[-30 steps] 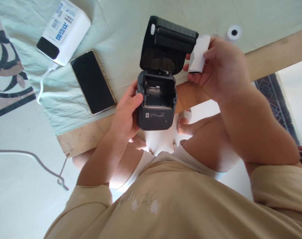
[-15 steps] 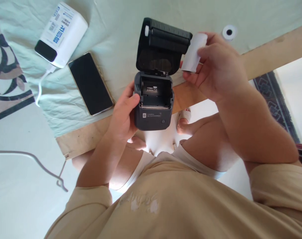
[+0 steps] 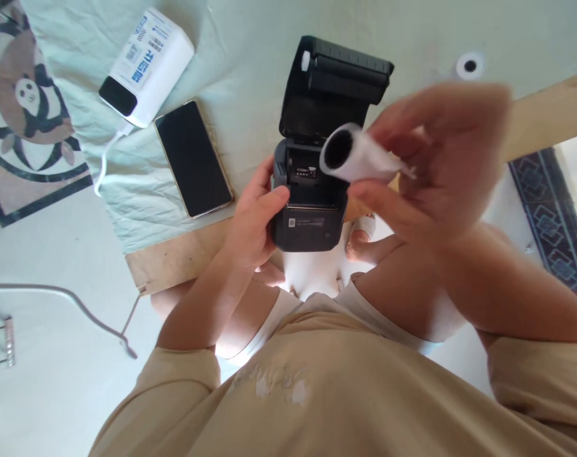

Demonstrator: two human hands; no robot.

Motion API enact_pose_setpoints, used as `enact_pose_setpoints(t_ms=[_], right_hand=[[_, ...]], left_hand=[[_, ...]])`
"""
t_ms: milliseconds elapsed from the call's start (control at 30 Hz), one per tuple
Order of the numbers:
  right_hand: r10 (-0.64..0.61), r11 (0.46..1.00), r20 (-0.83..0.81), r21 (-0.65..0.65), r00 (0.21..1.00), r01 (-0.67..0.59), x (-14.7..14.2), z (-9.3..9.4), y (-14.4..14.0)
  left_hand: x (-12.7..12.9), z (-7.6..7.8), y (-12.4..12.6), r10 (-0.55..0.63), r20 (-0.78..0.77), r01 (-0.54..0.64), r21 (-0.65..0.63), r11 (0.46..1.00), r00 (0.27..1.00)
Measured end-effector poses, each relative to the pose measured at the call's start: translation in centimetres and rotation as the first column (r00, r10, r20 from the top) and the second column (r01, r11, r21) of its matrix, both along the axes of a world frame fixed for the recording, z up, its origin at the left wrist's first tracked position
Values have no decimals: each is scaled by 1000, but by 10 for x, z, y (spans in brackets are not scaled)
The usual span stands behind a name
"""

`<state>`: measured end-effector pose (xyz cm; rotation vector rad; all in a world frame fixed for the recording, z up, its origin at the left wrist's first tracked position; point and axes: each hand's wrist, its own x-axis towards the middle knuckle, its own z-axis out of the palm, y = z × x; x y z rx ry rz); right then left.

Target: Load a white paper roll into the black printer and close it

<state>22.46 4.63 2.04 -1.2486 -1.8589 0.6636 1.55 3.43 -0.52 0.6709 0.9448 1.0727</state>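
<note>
A dark portable label printer (image 3: 308,230) is gripped along its left side by my left hand (image 3: 256,216), with the thumb on its rim. Its hinged lid (image 3: 333,76) stands raised, showing the roller and the paper bay. My right hand (image 3: 440,158), partly blurred, pinches a white paper roll (image 3: 364,158) by its right end. The roll is tilted over the right part of the bay, its dark hollow core facing left. It hides that part of the bay; whether it touches the printer I cannot tell.
On the green cloth lie a black-screened phone (image 3: 193,158) and a white power bank (image 3: 148,66) with a cable (image 3: 107,152). Another paper roll (image 3: 470,66) stands beyond my right hand. The wooden table edge (image 3: 178,254) runs below the printer. A grey cable (image 3: 54,289) hangs at left.
My right hand has brought the paper roll left and down, from beside the lid to over the bay, turning its core to face left. The view has shifted slightly; my left hand still holds the printer.
</note>
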Motion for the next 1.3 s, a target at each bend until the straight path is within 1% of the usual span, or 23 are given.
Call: enact_pose_setpoints(t_ms=[100,167,200,233,300,400,500,567,633,700,767,867,933,1000,1067,1100,1200,1300], right_hand=[[45,995,110,84,993,-54,-10,0,1],[40,996,235,66,971,-57,-16,2,3],[39,997,276,57,960,-57,-19,2,4],[34,995,290,76,957,-59,-21,1,5],[25,985,273,160,962,-71,-23,-3,7],[51,952,209,286,977,-111,-23,-12,10],[84,925,170,353,982,-140,-21,-18,12],[54,907,175,402,983,-122,-20,-17,12],[19,869,164,484,986,-98,-19,-13,11],[43,836,152,535,987,-118,-18,-9,8],[105,820,157,545,982,-175,-18,-8,3],[224,809,233,497,946,-314,-20,-11,-4],[269,788,284,484,920,-380,-21,-15,-6],[296,782,295,471,909,-408,-20,-17,-6],[298,801,250,459,921,-383,-17,-17,-4],[276,822,225,449,935,-350,-15,-16,-2],[135,878,173,435,976,-199,-10,-12,5],[16,901,56,433,998,-38,-5,-9,10]], left_hand=[[0,0,0,-1,-15,1,0,1000,1000],[-1,0,0,-1,-17,1,-2,1000,1000],[-1,0,0,2,-15,-2,3,1000,1000],[-1,-1,0,-3,-10,3,11,1000,1000],[-2,-3,0,-13,-5,13,33,999,1000],[-3,-5,1,-22,-7,23,50,998,1000],[-4,-6,2,-22,1,22,63,998,1000],[-4,-6,2,-28,3,28,63,998,1000],[-3,-6,2,-33,8,32,51,998,999],[-3,-6,2,-26,19,25,46,999,999],[-3,-7,2,-20,27,19,59,998,999],[-5,-10,4,-55,17,53,73,996,998],[-7,-12,5,-90,0,90,73,993,996],[-8,-14,5,-108,-16,109,80,991,994],[-8,-14,4,-92,-29,95,102,990,995],[-8,-13,3,-80,-36,84,111,990,996],[-7,-9,1,-50,-73,58,109,992,996],[-9,-7,0,-72,-117,82,82,993,990]])
